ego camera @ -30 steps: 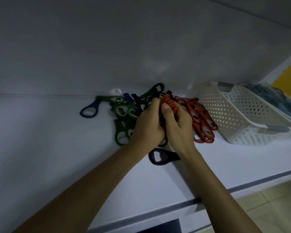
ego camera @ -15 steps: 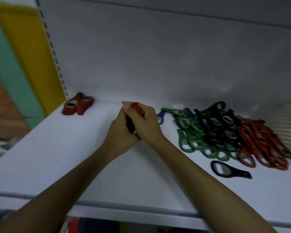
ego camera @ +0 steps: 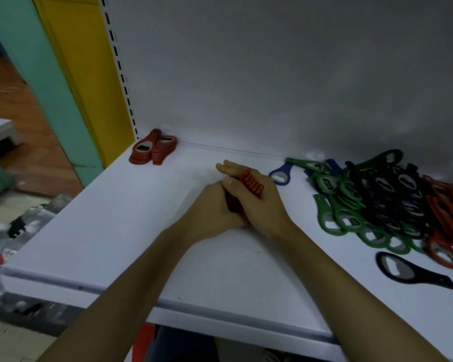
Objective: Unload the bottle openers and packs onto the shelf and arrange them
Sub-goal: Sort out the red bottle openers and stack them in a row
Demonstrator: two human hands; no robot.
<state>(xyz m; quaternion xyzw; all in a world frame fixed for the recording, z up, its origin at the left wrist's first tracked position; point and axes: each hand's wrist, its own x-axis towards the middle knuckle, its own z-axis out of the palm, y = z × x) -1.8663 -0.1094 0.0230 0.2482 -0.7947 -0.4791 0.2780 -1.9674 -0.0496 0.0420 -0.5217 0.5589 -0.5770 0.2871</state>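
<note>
- Red bottle openers, a stacked bunch [ego camera: 250,185], sit clamped between both hands above the middle of the white shelf [ego camera: 110,231].
- Left hand [ego camera: 212,212] and right hand [ego camera: 259,205] are both closed around the bunch.
- Two short red stacks [ego camera: 152,150] lie in the shelf's back left corner.
- Green, black, blue and red openers lie in a loose heap [ego camera: 382,199] to the right; one black opener [ego camera: 408,273] lies apart near the front edge.

red openers [ego camera: 249,185] mostly hidden inside hands [ego camera: 236,205], pile [ego camera: 403,202] cut off right

Shop: slotted shelf upright [ego camera: 120,74], stocked bottle openers [ego camera: 377,199].
</note>
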